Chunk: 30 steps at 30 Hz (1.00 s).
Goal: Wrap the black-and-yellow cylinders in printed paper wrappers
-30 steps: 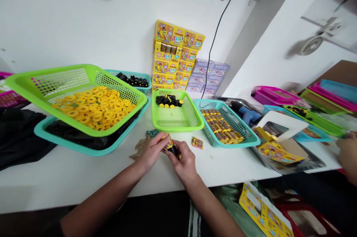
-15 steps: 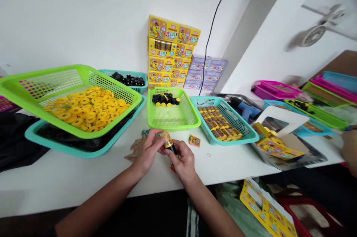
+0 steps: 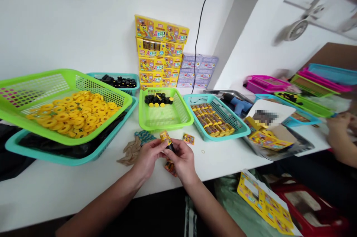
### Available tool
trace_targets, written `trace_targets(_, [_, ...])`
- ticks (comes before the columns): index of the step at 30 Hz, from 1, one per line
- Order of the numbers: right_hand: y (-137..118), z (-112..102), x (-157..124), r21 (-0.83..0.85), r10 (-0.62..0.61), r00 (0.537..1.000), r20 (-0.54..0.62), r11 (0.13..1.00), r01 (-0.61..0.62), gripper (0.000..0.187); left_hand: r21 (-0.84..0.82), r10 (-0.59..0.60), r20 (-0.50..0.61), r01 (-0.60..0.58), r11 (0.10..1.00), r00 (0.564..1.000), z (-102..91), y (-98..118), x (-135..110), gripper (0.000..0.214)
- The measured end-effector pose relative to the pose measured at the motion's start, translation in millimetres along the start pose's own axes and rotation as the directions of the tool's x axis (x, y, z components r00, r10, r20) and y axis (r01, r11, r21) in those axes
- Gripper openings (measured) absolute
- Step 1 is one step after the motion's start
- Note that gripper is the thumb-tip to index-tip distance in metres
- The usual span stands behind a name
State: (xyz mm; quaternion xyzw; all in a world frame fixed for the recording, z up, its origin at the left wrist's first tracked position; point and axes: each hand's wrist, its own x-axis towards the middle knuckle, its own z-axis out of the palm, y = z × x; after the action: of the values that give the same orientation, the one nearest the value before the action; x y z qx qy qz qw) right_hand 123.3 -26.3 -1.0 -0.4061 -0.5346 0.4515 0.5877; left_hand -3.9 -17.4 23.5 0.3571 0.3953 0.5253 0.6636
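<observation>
My left hand (image 3: 147, 159) and my right hand (image 3: 182, 161) meet over the front of the white table (image 3: 69, 185). Both pinch a small black tube with a yellow printed wrapper (image 3: 166, 139), its wrapped end tilted up and away. A second printed wrapper (image 3: 170, 166) lies on the table under my right hand. Another small wrapper (image 3: 189, 139) lies just to the right. A brown glove with a teal cuff (image 3: 134, 147) lies left of my hands.
A green basket of yellow rings (image 3: 69, 112) rests on a teal basket at left. A small green basket (image 3: 164, 112) holds black pieces; a teal basket (image 3: 216, 120) holds wrapped tubes. Yellow boxes (image 3: 160, 51) stand stacked at the wall. Another person's hand (image 3: 338, 129) works at right.
The view has shifted right and down slightly. My hands have lifted the tube a little toward me, its wrapped end now pointing up. The other person's hand moved inward.
</observation>
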Motion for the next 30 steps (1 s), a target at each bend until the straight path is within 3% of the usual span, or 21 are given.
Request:
trace_targets(5, [-11, 0, -1, 0.187, 0.101, 0.994, 0.031, 0.977, -0.105, 0.031, 0.183, 0.099, 0.009, -0.099, 0.978, 0.995, 0.4, -2, -7, 0.032])
trace_targets(8, [-12, -6, 0, 0.234, 0.143, 0.990, 0.009, 0.962, -0.141, 0.031, 0.394, 0.130, 0.099, -0.159, 0.906, 0.987, -10.2, 2, -9, 0.037])
trace_targets(10, [-10, -10, 1, 0.242, 0.150, 0.988, -0.038, 0.961, -0.136, 0.031, 0.621, 0.206, 0.098, -0.222, 0.752, 0.974, -26.1, 8, -7, 0.036])
trace_targets(13, [-7, -12, 3, 0.248, 0.162, 0.983, -0.086, 0.959, -0.136, 0.031, 0.931, 0.341, 0.036, -0.156, 0.330, 0.939, -56.4, 15, -1, 0.039])
trace_targets(16, [-6, -8, 4, 0.273, 0.205, 0.976, -0.068, 0.945, -0.179, 0.032, 0.998, 0.257, 0.053, -0.056, 0.005, 0.965, -80.8, 15, 6, 0.039])
trace_targets(18, [-6, -6, 4, 0.302, 0.235, 0.970, -0.057, 0.930, -0.208, 0.033, 0.993, 0.186, 0.103, -0.088, -0.084, 0.977, -89.4, 13, 10, 0.038])
trace_targets(22, [-8, -5, 4, 0.306, 0.234, 0.970, -0.062, 0.930, -0.205, 0.032, 0.988, 0.174, 0.145, -0.134, -0.072, 0.974, -86.5, 16, 7, 0.044])
trace_targets(24, [-9, -6, 3, 0.283, 0.202, 0.977, -0.064, 0.943, -0.177, 0.031, 0.993, 0.283, 0.119, -0.112, -0.040, 0.952, -74.0, 21, 0, 0.038])
trace_targets(26, [-10, -6, 3, 0.256, 0.157, 0.986, -0.060, 0.957, -0.137, 0.030, 0.989, 0.416, 0.112, -0.141, 0.040, 0.903, -55.2, 25, -9, 0.036])
trace_targets(28, [-10, -4, 2, 0.214, 0.089, 0.995, -0.045, 0.974, -0.077, 0.030, 0.935, 0.444, 0.123, -0.253, 0.247, 0.888, -33.4, 28, -15, 0.037])
trace_targets(30, [-12, -2, 2, 0.123, 0.011, 0.999, -0.038, 0.992, -0.006, 0.030, 0.776, 0.341, 0.097, -0.285, 0.562, 0.935, -13.2, 27, -16, 0.037])
